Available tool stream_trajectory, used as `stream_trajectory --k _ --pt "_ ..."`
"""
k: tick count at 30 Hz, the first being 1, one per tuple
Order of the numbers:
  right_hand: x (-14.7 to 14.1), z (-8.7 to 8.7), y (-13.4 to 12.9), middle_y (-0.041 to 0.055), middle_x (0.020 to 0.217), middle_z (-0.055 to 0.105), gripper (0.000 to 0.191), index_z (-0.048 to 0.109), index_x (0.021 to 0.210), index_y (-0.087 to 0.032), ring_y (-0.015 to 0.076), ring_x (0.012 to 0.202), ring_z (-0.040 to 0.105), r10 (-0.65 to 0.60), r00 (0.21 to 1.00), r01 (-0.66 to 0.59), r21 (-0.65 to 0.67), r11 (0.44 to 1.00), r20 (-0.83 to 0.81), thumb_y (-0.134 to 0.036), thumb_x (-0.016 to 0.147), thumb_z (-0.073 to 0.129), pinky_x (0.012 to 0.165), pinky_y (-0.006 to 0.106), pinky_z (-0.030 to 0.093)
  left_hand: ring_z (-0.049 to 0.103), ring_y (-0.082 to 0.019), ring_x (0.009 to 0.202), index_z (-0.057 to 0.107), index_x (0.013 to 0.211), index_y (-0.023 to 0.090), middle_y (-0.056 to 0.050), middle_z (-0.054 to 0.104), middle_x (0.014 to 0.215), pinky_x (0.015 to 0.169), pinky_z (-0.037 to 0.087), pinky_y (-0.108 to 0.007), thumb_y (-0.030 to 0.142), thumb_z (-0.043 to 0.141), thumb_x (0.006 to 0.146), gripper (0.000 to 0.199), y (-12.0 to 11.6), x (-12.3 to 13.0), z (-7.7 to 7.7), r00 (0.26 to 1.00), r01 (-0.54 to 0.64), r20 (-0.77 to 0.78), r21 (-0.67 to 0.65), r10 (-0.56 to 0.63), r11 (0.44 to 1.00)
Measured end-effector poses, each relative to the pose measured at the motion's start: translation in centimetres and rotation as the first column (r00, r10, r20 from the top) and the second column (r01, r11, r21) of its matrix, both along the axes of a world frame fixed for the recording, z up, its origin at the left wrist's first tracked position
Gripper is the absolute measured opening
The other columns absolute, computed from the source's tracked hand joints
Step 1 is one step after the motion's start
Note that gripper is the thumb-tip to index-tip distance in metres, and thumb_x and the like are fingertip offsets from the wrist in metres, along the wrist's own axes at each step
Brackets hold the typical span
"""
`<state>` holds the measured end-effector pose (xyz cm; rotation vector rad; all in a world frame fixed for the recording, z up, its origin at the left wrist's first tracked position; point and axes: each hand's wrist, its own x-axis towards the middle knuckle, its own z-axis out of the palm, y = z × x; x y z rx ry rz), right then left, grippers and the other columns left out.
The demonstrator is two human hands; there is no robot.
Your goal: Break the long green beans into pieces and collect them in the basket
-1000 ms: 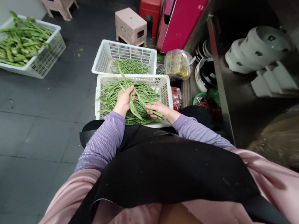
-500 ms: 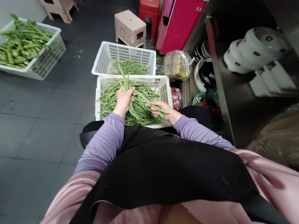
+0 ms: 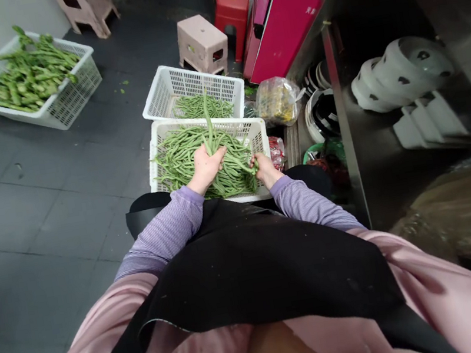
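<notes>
A white plastic basket (image 3: 263, 136) in front of my lap holds a heap of long green beans (image 3: 182, 155). Over the heap, my left hand (image 3: 207, 166) is closed around a small bunch of green beans (image 3: 209, 122), whose tips point away from me. My right hand (image 3: 263, 167), near the basket's right side, pinches green beans (image 3: 252, 168) between thumb and fingers. Just beyond stands a second white basket (image 3: 154, 98) with a smaller pile of green beans (image 3: 204, 107).
A white crate (image 3: 75, 94) of thick green stalks (image 3: 30, 78) stands on the floor at far left. Beyond the baskets are a pink stool (image 3: 201, 41) and a red stool (image 3: 233, 13). A metal shelf (image 3: 346, 123) with white dishes (image 3: 401, 69) runs along the right.
My left hand has moved slightly right with its bunch, which now points more upright. My right hand has turned and now pinches beans closer to the basket's right side.
</notes>
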<state>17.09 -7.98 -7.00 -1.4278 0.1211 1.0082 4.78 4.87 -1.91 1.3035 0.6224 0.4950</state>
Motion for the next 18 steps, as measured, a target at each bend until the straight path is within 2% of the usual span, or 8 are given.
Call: stream_trajectory --k 2,4,7,9,11,14,16,18 --pt "-0.1 0.0 0.2 -0.0088 0.048 0.039 0.032 0.040 0.076 -0.024 0.0094 0.038 0.037 0.012 0.997 -0.014 -0.028 1.000 -0.072 -0.036 0.095 0.062 0.037 0.019 0.033 0.041 -0.006 0.035 0.053 0.062 0.018 0.004 0.052 0.048 0.038 0.029 -0.020 0.017 0.077 0.077 0.029 -0.1 0.1 -0.2 0.997 0.075 0.011 -0.083 -0.074 0.994" --pt "-0.8 0.4 0.8 -0.0063 0.052 0.048 0.032 0.046 0.081 -0.023 0.0114 0.042 0.045 0.106 0.981 -0.106 0.013 0.994 -0.162 -0.043 0.095 0.066 0.040 0.021 0.040 0.041 -0.007 0.035 0.052 0.059 0.017 0.003 0.052 0.047 0.037 0.029 -0.021 0.016 0.075 0.078 0.030 -0.1 0.6 -0.8 0.994 0.109 -0.016 -0.129 -0.112 0.986" --pt "-2.0 1.6 1.6 -0.0061 0.055 0.050 0.035 0.050 0.085 -0.022 0.0103 0.044 0.047 0.284 0.931 -0.258 0.137 0.956 -0.228 -0.051 0.097 0.065 0.043 0.021 0.044 0.044 -0.007 0.038 0.055 0.059 0.016 0.003 0.054 0.047 0.039 0.030 -0.019 0.010 0.074 0.076 0.026 0.2 1.4 -2.0 0.995 0.039 -0.092 -0.082 -0.047 0.996" --pt "-2.2 2.4 1.6 -0.0084 0.054 0.045 0.034 0.052 0.086 -0.020 0.0076 0.041 0.041 0.381 0.900 -0.345 0.188 0.920 -0.212 -0.048 0.096 0.068 0.043 0.019 0.041 0.043 -0.006 0.038 0.056 0.058 0.016 0.003 0.054 0.047 0.039 0.030 -0.018 0.009 0.075 0.074 0.025 0.6 1.5 -2.4 0.993 0.067 -0.099 -0.028 -0.069 0.997" --pt "-1.6 3.0 1.1 -0.0101 0.053 0.042 0.033 0.052 0.084 -0.019 0.0064 0.039 0.038 0.495 0.857 -0.462 0.212 0.861 -0.143 -0.042 0.091 0.075 0.041 0.018 0.039 0.040 -0.005 0.037 0.058 0.057 0.015 0.003 0.053 0.046 0.037 0.028 -0.018 0.014 0.077 0.073 0.025 1.0 1.2 -2.4 0.972 0.225 -0.051 -0.054 -0.228 0.973" --pt "0.2 3.3 -0.3 -0.0101 0.051 0.043 0.036 0.051 0.081 -0.020 0.0078 0.039 0.040 0.589 0.808 -0.573 0.215 0.791 -0.014 -0.036 0.082 0.084 0.040 0.020 0.039 0.039 -0.005 0.036 0.059 0.059 0.015 0.004 0.048 0.044 0.036 0.028 -0.018 0.024 0.081 0.073 0.028 1.4 0.8 -2.1 0.890 0.456 0.090 -0.214 -0.447 0.864" --pt "1.4 3.1 -1.0 -0.0097 0.052 0.046 0.038 0.050 0.080 -0.021 0.0084 0.041 0.044 0.494 0.870 -0.485 0.201 0.851 0.008 -0.034 0.080 0.085 0.041 0.021 0.042 0.040 -0.005 0.036 0.059 0.063 0.015 0.005 0.047 0.045 0.037 0.029 -0.018 0.028 0.083 0.074 0.029 1.6 0.8 -2.0 0.909 0.417 0.133 -0.303 -0.395 0.857" --pt "2.0 2.5 -1.3 -0.0083 0.054 0.050 0.037 0.049 0.081 -0.021 0.0095 0.044 0.049 0.297 0.954 -0.289 0.159 0.944 -0.031 -0.033 0.082 0.083 0.044 0.022 0.047 0.041 -0.005 0.036 0.061 0.071 0.015 0.004 0.050 0.048 0.037 0.030 -0.019 0.032 0.082 0.078 0.028 2.0 1.3 -2.2 0.966 0.259 0.079 -0.363 -0.247 0.895"
